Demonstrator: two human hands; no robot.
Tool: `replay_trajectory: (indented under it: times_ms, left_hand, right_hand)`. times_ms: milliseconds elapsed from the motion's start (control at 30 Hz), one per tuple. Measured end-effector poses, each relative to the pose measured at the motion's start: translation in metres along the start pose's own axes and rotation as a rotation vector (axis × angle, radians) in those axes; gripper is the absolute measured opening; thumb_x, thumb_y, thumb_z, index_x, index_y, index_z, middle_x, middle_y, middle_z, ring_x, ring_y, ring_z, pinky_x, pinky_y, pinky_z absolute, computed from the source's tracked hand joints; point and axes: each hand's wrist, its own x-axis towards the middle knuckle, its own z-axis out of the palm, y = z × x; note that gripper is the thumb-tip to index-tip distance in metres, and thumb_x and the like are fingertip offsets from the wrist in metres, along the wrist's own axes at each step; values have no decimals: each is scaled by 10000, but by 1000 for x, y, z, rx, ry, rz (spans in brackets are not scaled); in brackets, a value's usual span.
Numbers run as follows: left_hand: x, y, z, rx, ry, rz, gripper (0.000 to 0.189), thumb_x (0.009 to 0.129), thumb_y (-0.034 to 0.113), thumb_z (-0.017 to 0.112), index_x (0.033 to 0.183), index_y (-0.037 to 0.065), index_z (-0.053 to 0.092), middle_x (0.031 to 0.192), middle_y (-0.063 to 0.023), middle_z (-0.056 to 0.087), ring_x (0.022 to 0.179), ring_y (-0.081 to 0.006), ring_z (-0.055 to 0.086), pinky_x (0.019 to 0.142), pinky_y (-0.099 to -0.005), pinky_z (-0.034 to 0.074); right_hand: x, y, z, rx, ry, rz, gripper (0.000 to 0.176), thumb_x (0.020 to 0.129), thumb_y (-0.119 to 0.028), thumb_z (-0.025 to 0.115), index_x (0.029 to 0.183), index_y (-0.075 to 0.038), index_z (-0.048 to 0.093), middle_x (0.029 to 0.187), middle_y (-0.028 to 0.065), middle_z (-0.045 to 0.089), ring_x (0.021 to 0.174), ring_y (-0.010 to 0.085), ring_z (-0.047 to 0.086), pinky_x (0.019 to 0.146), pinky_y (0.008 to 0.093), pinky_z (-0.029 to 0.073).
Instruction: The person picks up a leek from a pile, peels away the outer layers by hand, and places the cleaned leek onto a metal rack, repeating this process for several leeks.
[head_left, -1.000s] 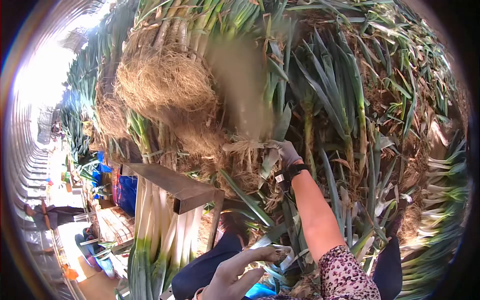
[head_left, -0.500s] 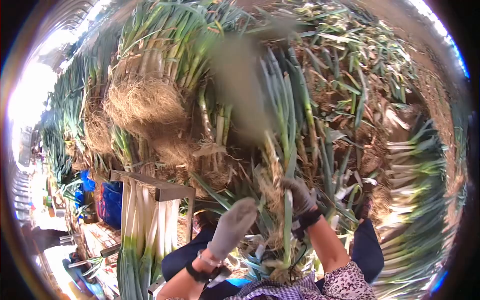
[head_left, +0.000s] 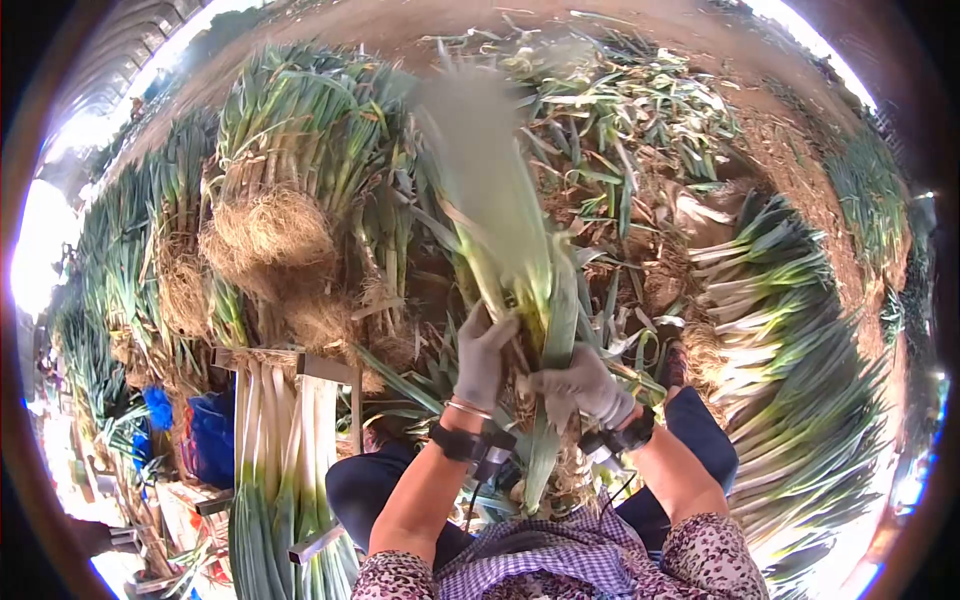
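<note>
**Leek held lengthwise over the lap**

You are gripping a leek [head_left: 515,255] in both gloved hands: your left hand [head_left: 484,357] is clasping the stalk and your right hand [head_left: 585,385] is clamping it just beside. Its long axis is running away from you, leaves pointing outward and base toward your lap.

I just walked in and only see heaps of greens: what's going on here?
A person in grey gloves grips a long green-and-white leek with the left hand and the right hand, above the lap. Untrimmed leeks with brown roots are stacked ahead. Clean white-stemmed leeks stand in a metal frame at the left, and a pile of trimmed leeks lies at the right.
</note>
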Motion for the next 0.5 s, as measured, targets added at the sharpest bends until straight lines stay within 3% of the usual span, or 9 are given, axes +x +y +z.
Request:
replay_trajectory:
  times_ms: [67,100,200,267,333,367,433,500]
  left_hand:
    - [3,4,-5,-305,-162,-41,323,932,91,542,1236,-16,562,1120,-100,657,924,-171,662,821,-288,539]
    - [4,6,-5,-348,-134,-67,310,943,126,534,1221,-6,566,1138,-125,657,948,-225,670,843,-338,544]
    - [28,-52,-63,-447,-89,-254,316,943,150,547,1222,3,573,1152,-131,655,986,-243,662,874,-385,530]
    - [21,-62,-72,-443,4,-307,303,946,142,535,1210,4,590,1125,-119,665,997,-245,653,892,-410,517]
    - [17,-84,-93,-442,132,-390,288,951,132,520,1194,3,604,1106,-120,670,988,-245,653,885,-398,519]
    - [17,-110,-115,-362,134,-409,286,953,132,513,1189,-1,604,1098,-122,671,981,-251,652,886,-396,519]
    - [21,-162,-158,-202,137,-449,284,959,133,498,1180,-7,606,1083,-127,673,967,-262,651,890,-390,517]
    - [14,-155,-147,-334,167,-508,282,970,133,476,1170,-15,609,1080,-134,670,954,-260,651,880,-381,521]
  right_hand:
    - [12,13,-28,-11,75,-39,341,836,-188,766,1099,-5,647,867,11,672,716,96,610,672,249,507]
    - [19,5,-33,-12,116,-98,393,844,-215,762,1145,-5,621,909,27,671,736,108,613,682,260,510]
    - [49,22,-72,147,231,-135,527,858,-268,749,1263,-4,538,1037,76,654,886,146,608,792,295,500]
    - [67,70,-108,134,357,22,430,889,-239,694,1227,2,583,1050,79,657,996,173,578,902,303,447]
    - [69,106,-111,-78,561,-26,370,902,-214,658,1197,5,613,1034,74,664,963,177,590,900,295,444]
    - [58,100,-93,-116,532,-21,330,912,-205,607,1152,18,648,1034,78,671,962,178,596,899,288,444]
    - [60,150,-81,-227,488,13,342,913,-216,606,1151,26,647,1041,89,674,966,169,594,891,283,445]
    - [68,175,-66,-304,413,41,325,911,-175,585,1160,27,634,1073,104,668,990,164,595,882,283,457]
